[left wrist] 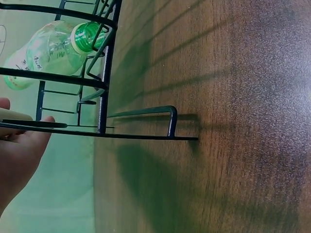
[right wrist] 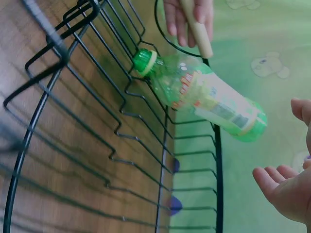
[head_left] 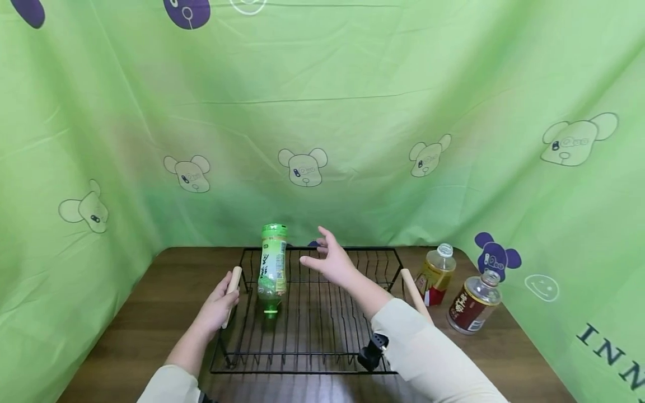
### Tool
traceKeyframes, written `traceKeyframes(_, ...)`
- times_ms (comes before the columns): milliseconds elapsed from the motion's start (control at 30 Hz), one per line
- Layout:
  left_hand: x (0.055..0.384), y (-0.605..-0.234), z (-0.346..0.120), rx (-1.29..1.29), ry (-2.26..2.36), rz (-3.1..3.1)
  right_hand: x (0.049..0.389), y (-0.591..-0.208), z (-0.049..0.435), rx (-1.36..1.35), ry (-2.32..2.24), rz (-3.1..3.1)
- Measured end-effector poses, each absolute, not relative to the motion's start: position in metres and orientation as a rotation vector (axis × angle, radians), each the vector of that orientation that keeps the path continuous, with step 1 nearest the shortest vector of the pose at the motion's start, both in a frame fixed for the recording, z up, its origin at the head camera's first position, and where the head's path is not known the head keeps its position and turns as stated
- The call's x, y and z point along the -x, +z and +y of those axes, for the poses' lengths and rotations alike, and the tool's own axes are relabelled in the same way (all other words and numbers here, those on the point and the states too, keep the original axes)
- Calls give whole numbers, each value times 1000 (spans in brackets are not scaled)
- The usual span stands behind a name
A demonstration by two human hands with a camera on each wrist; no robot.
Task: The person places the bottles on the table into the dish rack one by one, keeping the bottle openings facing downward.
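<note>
A green plastic bottle [head_left: 272, 268] with a printed label is neck-down in the left part of a black wire rack [head_left: 312, 354], tilted, its green cap [right wrist: 144, 61] at the lower end by the wires. My left hand [head_left: 218, 305] holds the pale wooden handle [head_left: 233, 285] on the rack's left side. Over the back of the rack, to the right of the bottle, my right hand [head_left: 333, 262] is raised with fingers spread and holds nothing. In the right wrist view, that hand [right wrist: 291, 194] is apart from the bottle.
Right of the rack, a clear bottle with a gold and red label [head_left: 436, 274] and another with a dark red label [head_left: 475, 302] stand upright on the wooden table [head_left: 131, 347]. A second wooden handle [head_left: 415, 294] is on the rack's right. Green cloth [head_left: 353, 112] hangs behind.
</note>
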State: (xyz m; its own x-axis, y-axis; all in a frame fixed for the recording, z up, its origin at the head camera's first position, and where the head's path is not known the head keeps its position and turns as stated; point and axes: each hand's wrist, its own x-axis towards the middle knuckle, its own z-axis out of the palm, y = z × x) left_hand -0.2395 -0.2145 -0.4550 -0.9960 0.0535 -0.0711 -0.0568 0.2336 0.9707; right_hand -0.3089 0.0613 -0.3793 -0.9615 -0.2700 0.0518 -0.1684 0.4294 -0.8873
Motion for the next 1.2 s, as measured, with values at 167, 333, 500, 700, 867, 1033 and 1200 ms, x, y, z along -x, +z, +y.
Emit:
traceKeyframes(167, 238, -455, -215, -3, 1899, 2389, 304, -374, 83, 397, -1602, 2580)
traceKeyframes(333, 238, -456, -215, 3, 1884, 2388, 297, -371, 102, 420, -1628, 2593)
traceKeyframes(500, 237, -455, -215, 13, 1884, 2386, 289, -372, 124, 436, -1640, 2617)
traceKeyframes(700, 237, -454, -215, 11, 1887, 2382, 281, -369, 152, 435, -1651, 2676)
traceKeyframes(867, 237, -455, -216, 0, 1886, 2382, 272, -368, 174, 392, -1660, 2711)
traceKeyframes(1033, 237, -454, -215, 10, 1872, 2397, 263, -366, 192, 386, -1673, 2722)
traceKeyframes(1200, 236, -453, -213, 13, 1869, 2403, 256, -368, 213, 379, -1672, 2781)
